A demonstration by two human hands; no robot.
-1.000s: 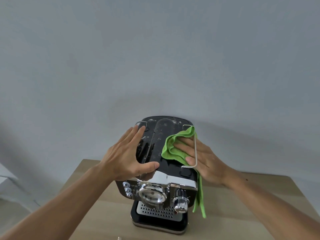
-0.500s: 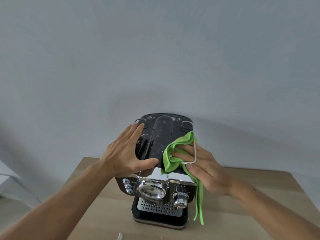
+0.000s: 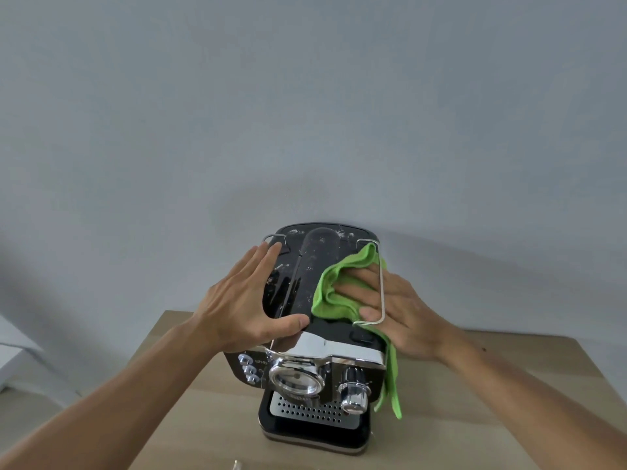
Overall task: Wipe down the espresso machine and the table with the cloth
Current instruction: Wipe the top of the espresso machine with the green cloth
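Note:
A black and chrome espresso machine [image 3: 307, 273] stands on a light wooden table [image 3: 475, 412], its glossy top speckled with white spots. My left hand [image 3: 242, 305] rests flat on the left side of the top, thumb along the front edge. My right hand [image 3: 390, 307] presses a green cloth [image 3: 330, 288] onto the right side of the top, fingers straight and reaching under the wire rail [image 3: 381, 283]. A tail of the cloth hangs down the machine's right side.
A plain grey wall stands close behind the machine. The front carries a round gauge [image 3: 297, 378], a knob [image 3: 354, 396], small buttons and a perforated drip tray [image 3: 308, 410]. A white ledge [image 3: 13, 351] shows at the far left.
My right hand has slid the cloth back toward the rear of the top after pulling it toward the front. My left hand stays in place on the left side.

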